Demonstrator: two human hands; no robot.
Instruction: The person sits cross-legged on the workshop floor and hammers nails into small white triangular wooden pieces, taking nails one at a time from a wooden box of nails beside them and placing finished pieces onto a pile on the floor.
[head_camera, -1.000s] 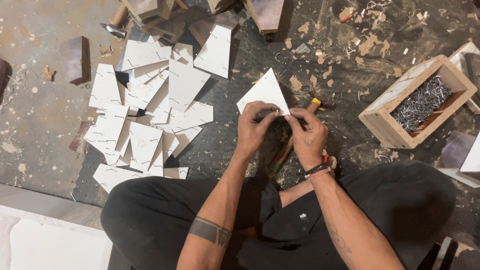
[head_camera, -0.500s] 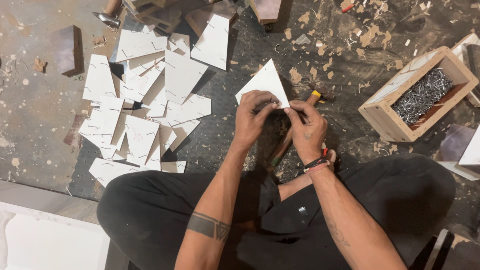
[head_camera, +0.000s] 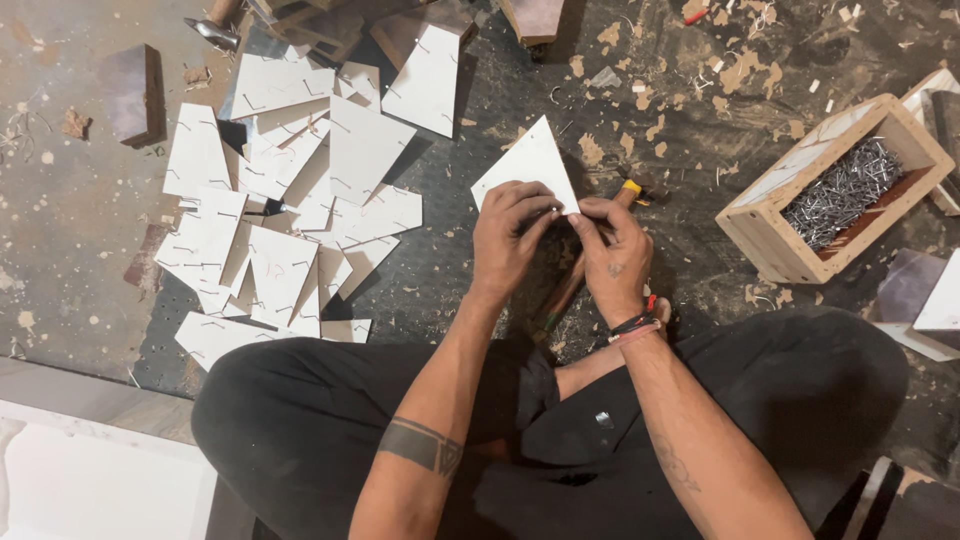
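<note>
**Matt white board, raw wood, bright metal**

The triangular piece (head_camera: 530, 165) looks like thin, smooth white board with a matt face. The pile of cut pieces (head_camera: 290, 190) shares that flat white finish, with short metal pins showing along the edges. The box (head_camera: 790, 235) is unfinished wood, pale and rough, holding shiny grey metal nails (head_camera: 840, 190). The floor (head_camera: 60, 220) is rough, stained and littered with wood chips. The trousers (head_camera: 800, 400) are matt black cloth.
</note>
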